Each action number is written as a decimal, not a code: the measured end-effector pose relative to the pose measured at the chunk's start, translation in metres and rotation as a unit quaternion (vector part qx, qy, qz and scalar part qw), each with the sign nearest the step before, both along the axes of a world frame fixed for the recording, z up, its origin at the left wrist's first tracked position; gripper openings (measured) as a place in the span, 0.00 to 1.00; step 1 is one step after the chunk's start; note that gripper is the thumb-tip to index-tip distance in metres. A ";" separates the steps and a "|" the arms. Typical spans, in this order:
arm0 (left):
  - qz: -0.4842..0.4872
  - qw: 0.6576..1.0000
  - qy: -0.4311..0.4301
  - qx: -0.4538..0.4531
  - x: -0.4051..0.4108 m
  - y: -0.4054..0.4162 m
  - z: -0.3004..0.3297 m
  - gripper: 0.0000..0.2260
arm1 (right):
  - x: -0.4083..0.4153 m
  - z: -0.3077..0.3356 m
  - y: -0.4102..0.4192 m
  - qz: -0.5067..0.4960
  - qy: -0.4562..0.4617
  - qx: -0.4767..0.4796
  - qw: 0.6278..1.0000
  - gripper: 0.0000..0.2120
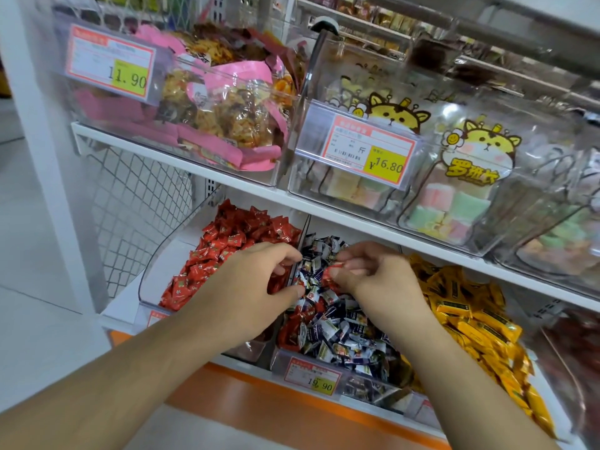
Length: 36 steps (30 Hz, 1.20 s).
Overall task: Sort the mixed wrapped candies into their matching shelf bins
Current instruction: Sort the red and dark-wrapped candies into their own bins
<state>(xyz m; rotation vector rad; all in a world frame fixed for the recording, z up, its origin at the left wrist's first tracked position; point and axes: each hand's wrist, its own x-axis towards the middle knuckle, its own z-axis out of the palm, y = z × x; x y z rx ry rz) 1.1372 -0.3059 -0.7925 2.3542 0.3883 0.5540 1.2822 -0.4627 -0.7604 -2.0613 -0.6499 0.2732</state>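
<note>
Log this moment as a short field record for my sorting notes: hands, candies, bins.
left hand: reaching over the divider between the red bin and the middle bin, fingers curled; what it holds is unclear
right hand: pinches a red candy above the middle bin
middle bin: dark blue and white candies with red strays mixed in
red bin: red candies
right-side bin: yellow candies
price tag on middle bin: 19.90
</note>
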 end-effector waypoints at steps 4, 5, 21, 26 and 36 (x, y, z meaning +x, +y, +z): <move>-0.009 0.996 -0.056 -0.075 -0.001 -0.001 0.008 0.14 | -0.026 0.010 0.015 0.061 0.090 0.068 0.992 0.09; 0.002 0.995 -0.065 -0.069 -0.002 0.000 0.010 0.11 | -0.029 0.011 0.017 0.072 0.098 0.072 0.990 0.07; -0.005 0.997 0.044 0.057 -0.010 0.012 -0.005 0.20 | 0.010 -0.063 0.047 0.048 -0.163 -0.225 0.959 0.02; -0.002 0.997 0.048 0.053 -0.006 0.014 -0.009 0.16 | 0.017 -0.061 0.041 0.019 -0.177 -0.204 0.963 0.12; 0.017 0.999 -0.013 -0.029 -0.005 0.009 0.000 0.24 | -0.005 0.002 0.008 0.047 -0.004 -0.004 0.999 0.05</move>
